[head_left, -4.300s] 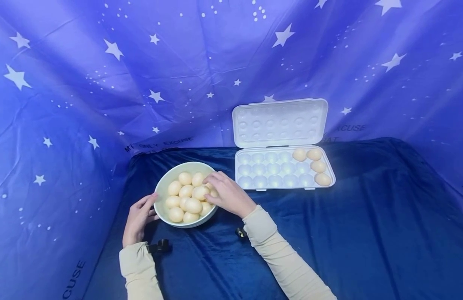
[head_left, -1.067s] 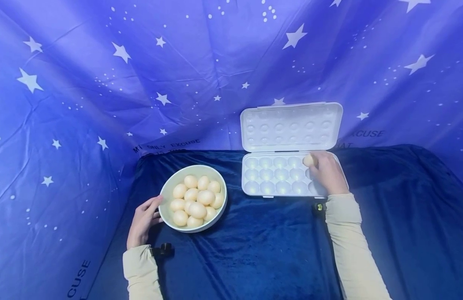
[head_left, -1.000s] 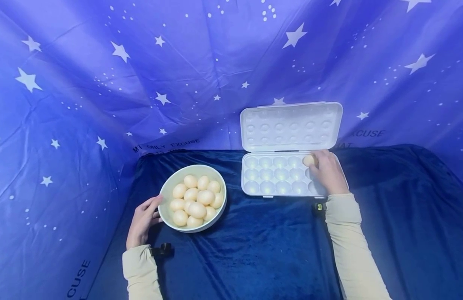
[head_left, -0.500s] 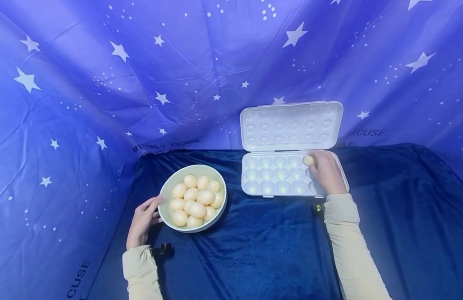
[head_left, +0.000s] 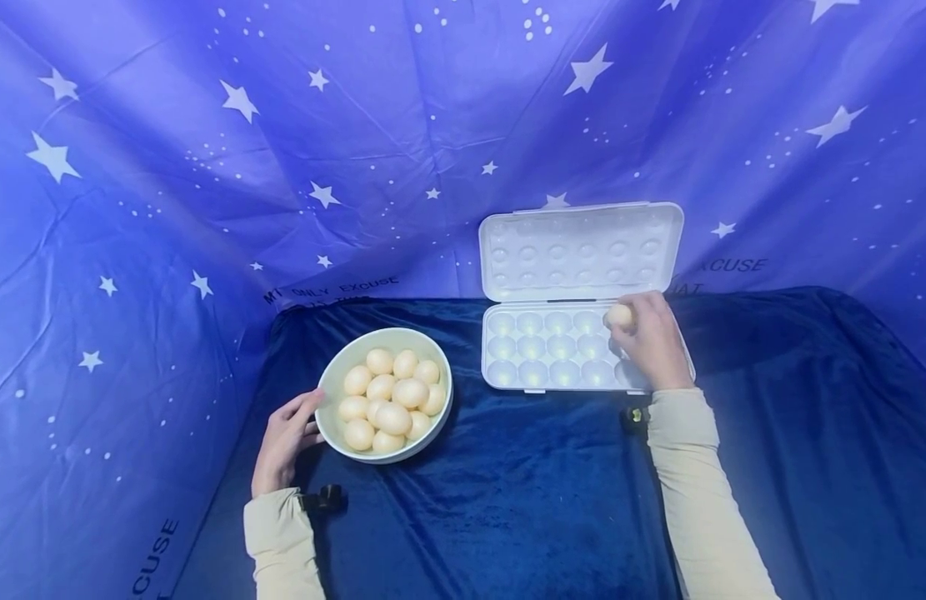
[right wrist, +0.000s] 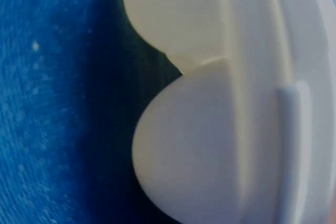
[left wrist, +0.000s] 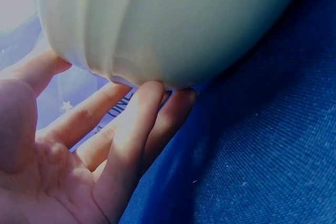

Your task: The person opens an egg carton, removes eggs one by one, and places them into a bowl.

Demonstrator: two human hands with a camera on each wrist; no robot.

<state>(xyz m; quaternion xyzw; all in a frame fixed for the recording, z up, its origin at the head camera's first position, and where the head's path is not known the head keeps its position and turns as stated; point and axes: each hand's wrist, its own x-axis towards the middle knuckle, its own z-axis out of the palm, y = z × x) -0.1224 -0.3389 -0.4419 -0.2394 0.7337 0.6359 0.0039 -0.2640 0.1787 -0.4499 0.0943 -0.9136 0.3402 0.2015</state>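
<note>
Resting on the blue cloth, your left hand [head_left: 285,437] lies open, straight fingers [left wrist: 137,124] touching the bowl's [head_left: 331,383] left wall; it holds a heap of eggs. Your right hand [head_left: 653,343] pinches one egg [head_left: 619,315] over the egg tray's [head_left: 500,379] far right corner; visible cups are bare.

The egg tray [head_left: 553,354] looked like thin moulded plastic, white and faintly translucent, its cups catching a soft shine; its raised lid [head_left: 580,250] had the same smooth, semi-gloss skin. The bowl [head_left: 333,379] seemed glazed ceramic or hard plastic, pale and smooth; I could not tell which. The eggs [head_left: 391,400] in it were matt, cream-coloured, without glare. Over the desk [head_left: 508,492] lay dark blue cloth with a velvety nap and a fine weave. The starred backdrop [head_left: 282,167] was thin creased sheeting with a slight sheen.
</note>
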